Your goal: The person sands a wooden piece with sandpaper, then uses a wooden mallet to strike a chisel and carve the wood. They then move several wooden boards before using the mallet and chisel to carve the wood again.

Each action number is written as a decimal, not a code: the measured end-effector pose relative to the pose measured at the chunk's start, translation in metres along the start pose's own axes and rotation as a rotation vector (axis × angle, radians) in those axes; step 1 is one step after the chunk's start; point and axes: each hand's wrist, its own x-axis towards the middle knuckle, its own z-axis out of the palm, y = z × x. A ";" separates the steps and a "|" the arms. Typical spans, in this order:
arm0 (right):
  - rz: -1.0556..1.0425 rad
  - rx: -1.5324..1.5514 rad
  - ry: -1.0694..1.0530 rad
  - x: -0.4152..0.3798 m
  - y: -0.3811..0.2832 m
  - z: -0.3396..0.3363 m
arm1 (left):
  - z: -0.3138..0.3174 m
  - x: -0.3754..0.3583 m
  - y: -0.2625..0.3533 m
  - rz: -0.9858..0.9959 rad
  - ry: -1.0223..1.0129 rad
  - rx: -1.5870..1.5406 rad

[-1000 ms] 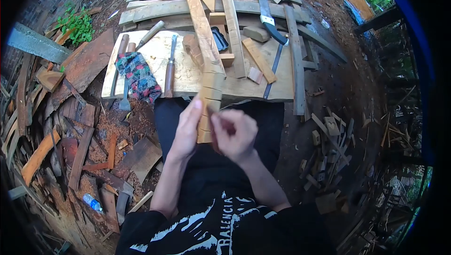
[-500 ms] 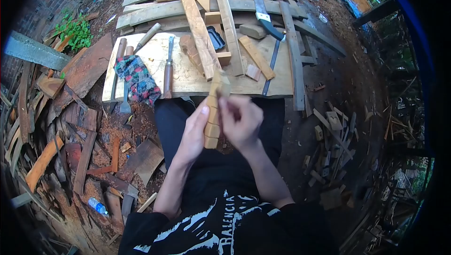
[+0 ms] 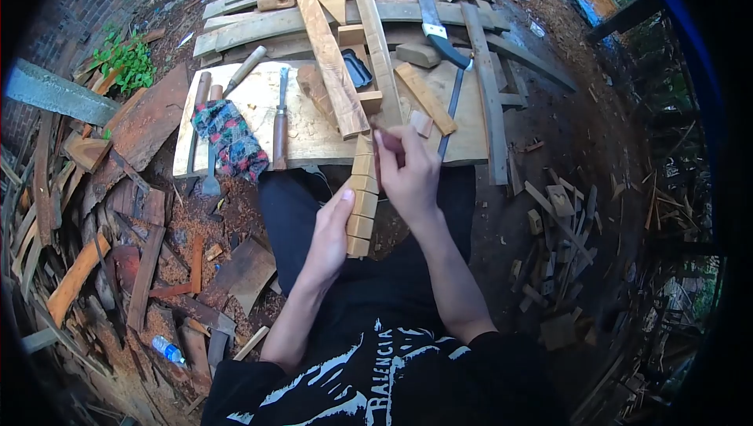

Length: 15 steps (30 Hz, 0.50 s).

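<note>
My left hand point(image 3: 331, 230) is wrapped round the lower part of a notched wooden piece point(image 3: 361, 203), thumb on its side. The piece is pale yellow, cut with several grooves across it, and tapers to a point at the top. My right hand point(image 3: 411, 165) is closed in a pinch beside the tapered end, on a small reddish-brown piece point(image 3: 385, 151) that looks like folded sandpaper; my fingers partly cover it. Just beyond the point lies a wooden plank point(image 3: 332, 65), resting over an open wooden box point(image 3: 369, 100) on the workbench board point(image 3: 314, 143).
A chisel point(image 3: 281, 124), a plaid cloth point(image 3: 230, 134) and other handled tools lie on the board's left. A handsaw point(image 3: 433, 22) rests at the back right. Wood offcuts point(image 3: 561, 214) cover the ground on both sides, and a plastic bottle point(image 3: 167, 349) lies at lower left.
My right hand has moved up and right, from against the notched piece to beside its tip. The piece has shifted slightly right and down in my left hand.
</note>
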 end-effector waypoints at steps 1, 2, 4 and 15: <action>-0.054 -0.006 -0.011 -0.008 -0.003 0.003 | -0.006 0.004 0.003 -0.001 0.021 -0.028; -0.108 -0.011 -0.027 -0.023 -0.009 0.005 | -0.010 0.009 0.005 -0.003 0.046 -0.060; -0.155 0.056 -0.080 -0.048 -0.031 0.004 | -0.019 0.018 0.009 0.084 0.084 -0.099; -0.010 0.124 -0.075 -0.050 -0.033 0.015 | -0.025 0.024 0.006 0.150 0.081 0.026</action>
